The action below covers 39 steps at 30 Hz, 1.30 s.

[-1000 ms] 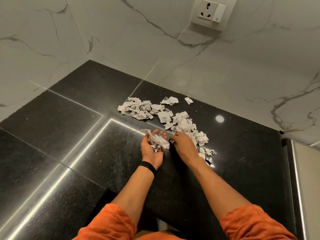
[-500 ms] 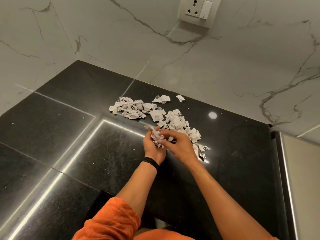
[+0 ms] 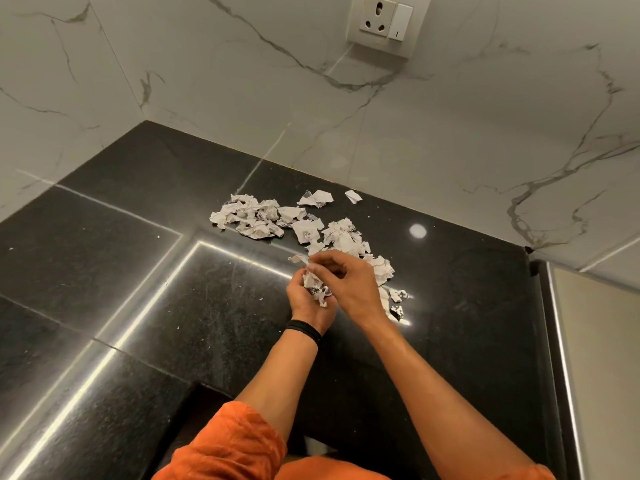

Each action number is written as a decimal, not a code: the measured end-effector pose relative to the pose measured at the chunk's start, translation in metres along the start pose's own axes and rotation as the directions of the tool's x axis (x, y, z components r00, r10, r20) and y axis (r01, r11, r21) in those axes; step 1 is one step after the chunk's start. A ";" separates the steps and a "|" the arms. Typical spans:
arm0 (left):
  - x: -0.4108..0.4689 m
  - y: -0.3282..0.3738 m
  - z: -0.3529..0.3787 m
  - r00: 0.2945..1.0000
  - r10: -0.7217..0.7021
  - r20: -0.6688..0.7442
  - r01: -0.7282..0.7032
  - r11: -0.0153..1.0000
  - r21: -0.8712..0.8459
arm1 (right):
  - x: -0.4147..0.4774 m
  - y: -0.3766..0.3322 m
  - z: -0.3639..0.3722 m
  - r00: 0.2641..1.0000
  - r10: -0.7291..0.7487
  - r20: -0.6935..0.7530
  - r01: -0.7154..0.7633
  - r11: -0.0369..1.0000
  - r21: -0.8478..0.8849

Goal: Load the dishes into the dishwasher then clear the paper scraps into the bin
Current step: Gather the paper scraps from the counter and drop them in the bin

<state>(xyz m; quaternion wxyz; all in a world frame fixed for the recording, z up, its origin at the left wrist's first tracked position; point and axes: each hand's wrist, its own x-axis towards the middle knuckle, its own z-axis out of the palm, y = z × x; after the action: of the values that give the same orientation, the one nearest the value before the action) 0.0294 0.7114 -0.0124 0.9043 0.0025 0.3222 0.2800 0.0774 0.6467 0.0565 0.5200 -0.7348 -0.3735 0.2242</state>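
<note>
The work is in its second half, the paper clearing, and by my reading only just begun. No dishes, dishwasher or bin are in frame, so the loading step cannot be checked here. Most of the paper scraps (image 3: 263,220) lie loose on the black counter (image 3: 166,306). They run in a ragged band from the middle of the frame down toward the lower right, and a few stray pieces sit close to the marble wall (image 3: 450,150) below the socket (image 3: 381,19). All of these have yet to be gathered, and nothing has gone to a bin yet.

The left grip (image 3: 308,301), with a dark wristband (image 3: 304,330), is cupped palm up at frame centre. Its fingers are curled around a small wad (image 3: 317,289) of crumpled scraps. The right grip (image 3: 349,282) arches over it from the right, with its fingers bent down onto the top of the wad. The fingertips overlap there, so I cannot tell whether it pinches a fresh piece or only presses the wad down.

The nearest loose scraps lie just beyond and to the right of the right grip, partly hidden behind it. The largest cluster sits farther up and left, near but apart from both hands.
</note>
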 end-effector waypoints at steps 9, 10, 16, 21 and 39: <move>0.003 0.009 0.003 0.999 0.038 -0.019 -0.038 0.998 -0.044 | 0.010 0.020 -0.041 0.981 0.042 -0.190 -0.047 0.999 -0.024; 0.004 0.010 0.002 0.999 0.033 -0.021 -0.033 0.999 -0.029 | 0.009 0.028 -0.050 0.976 0.062 -0.209 -0.084 0.992 -0.096; 0.003 -0.003 0.001 1.000 -0.029 -0.005 0.029 0.999 0.018 | -0.016 0.060 -0.074 0.961 0.273 0.036 -0.189 0.748 -0.636; -0.001 -0.014 0.003 0.999 -0.046 -0.013 0.047 0.996 0.078 | -0.042 0.070 -0.065 0.968 0.188 0.165 -0.008 0.685 -0.728; -0.025 -0.020 0.001 0.987 -0.147 0.064 0.134 0.975 0.177 | -0.016 0.038 -0.057 0.997 0.055 -0.063 -0.068 0.968 -0.243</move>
<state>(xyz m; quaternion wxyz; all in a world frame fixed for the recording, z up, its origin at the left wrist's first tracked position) 0.0246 0.6818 -0.0006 0.9299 0.0683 0.3097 0.1861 0.1202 0.5934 0.0404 0.4284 -0.8104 -0.3607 0.1720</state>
